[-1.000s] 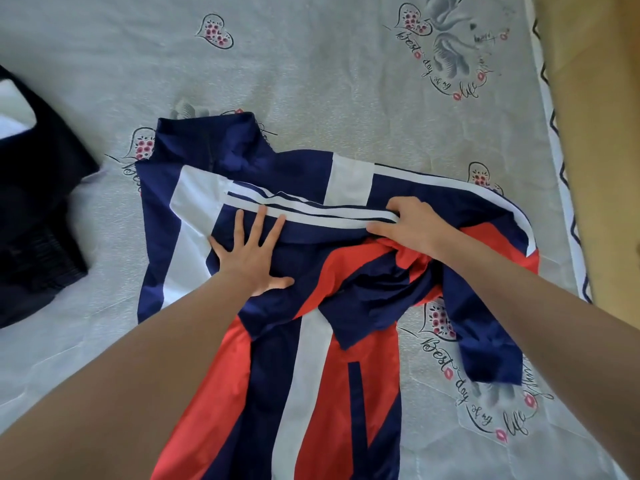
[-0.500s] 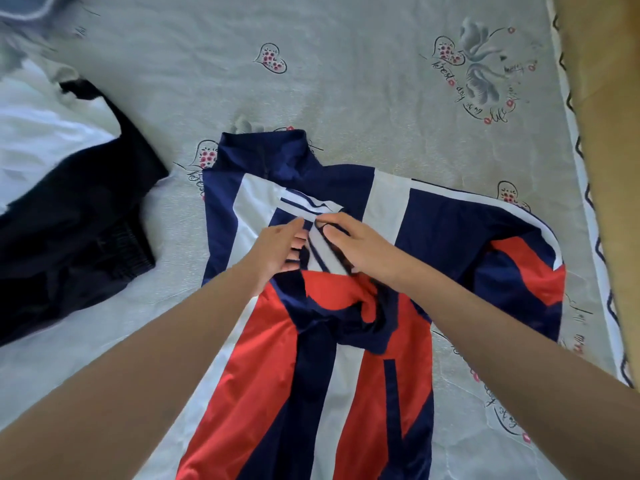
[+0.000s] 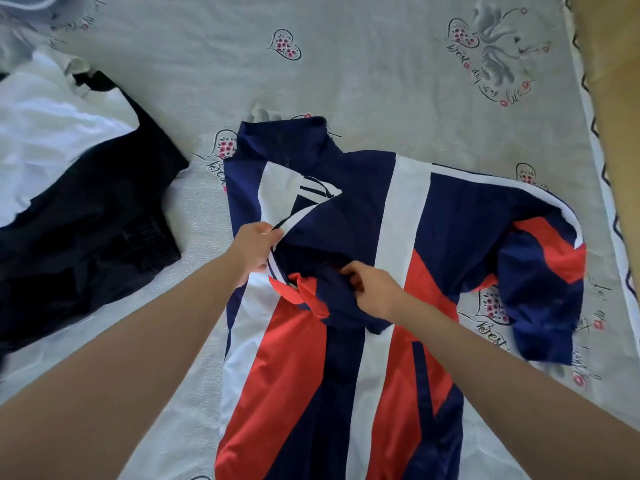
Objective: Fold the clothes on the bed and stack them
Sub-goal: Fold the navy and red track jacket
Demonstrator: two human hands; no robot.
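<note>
Two hands work the navy, red and white jacket (image 3: 349,341) in the head view, where it lies spread on the patterned bed sheet (image 3: 363,71). Half a second ago both hands met at the striped sleeve near the chest; now they have parted. The left hand (image 3: 254,252) pinches the striped sleeve edge, and the right hand (image 3: 372,289) grips the bunched cuff, drawn lower. The sleeve looks to be getting laid across the body, so folding is probably only starting. At the left, a black garment (image 3: 86,216) and white cloth (image 3: 41,133) lie unfolded.
</note>
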